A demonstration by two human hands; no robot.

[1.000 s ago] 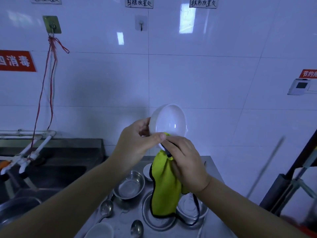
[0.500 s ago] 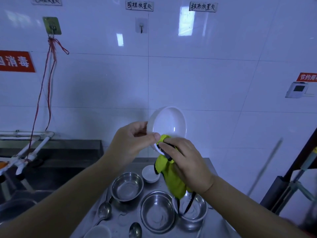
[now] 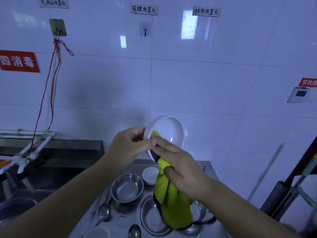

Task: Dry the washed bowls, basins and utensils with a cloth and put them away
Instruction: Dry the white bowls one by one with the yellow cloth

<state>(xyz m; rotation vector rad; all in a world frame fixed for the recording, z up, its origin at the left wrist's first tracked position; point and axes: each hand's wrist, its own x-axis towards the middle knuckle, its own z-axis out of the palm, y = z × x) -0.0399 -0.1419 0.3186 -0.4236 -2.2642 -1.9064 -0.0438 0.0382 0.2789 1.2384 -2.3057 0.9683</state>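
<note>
Two hands raised well above the steel counter (image 3: 210, 170), working one piece.

- Left hand (image 3: 127, 146): pinches the white bowl (image 3: 169, 129) at its near-left rim, thumb on the inner side, fingers curled behind. Bowl is tilted up on edge with its opening toward the camera.
- Right hand (image 3: 181, 169): grasps the yellow-green cloth (image 3: 171, 203), lower fingers curled round the bunch and forefingers stretched to the bowl's lower-left rim. A small tip of cloth shows inside the bowl there. The rest hangs down over the metal basins on the counter.
- Waiting below, apart from the hands: steel bowl (image 3: 127, 188), small white dish (image 3: 150, 175) just beside it, spoon (image 3: 103, 210) nearer the front edge.

Judgement: drying step, interior wipe only begun. Most of the inner wall shows bare and glossy.

To do it well:
- Get more cloth into the bowl. One tip covers little.
- Sweep round the wall and across the bottom while the left hand turns the bowl by the rim.
- Shift the left pinch at some point so the spot under the thumb gets wiped too.
- Gather the hanging tail. It looks to be brushing the basins below, though touching or just above I cannot tell, and it may pick up water.
- Outside and foot of the bowl face away, so their state is unknown. Wipe them before putting the bowl away.
</note>
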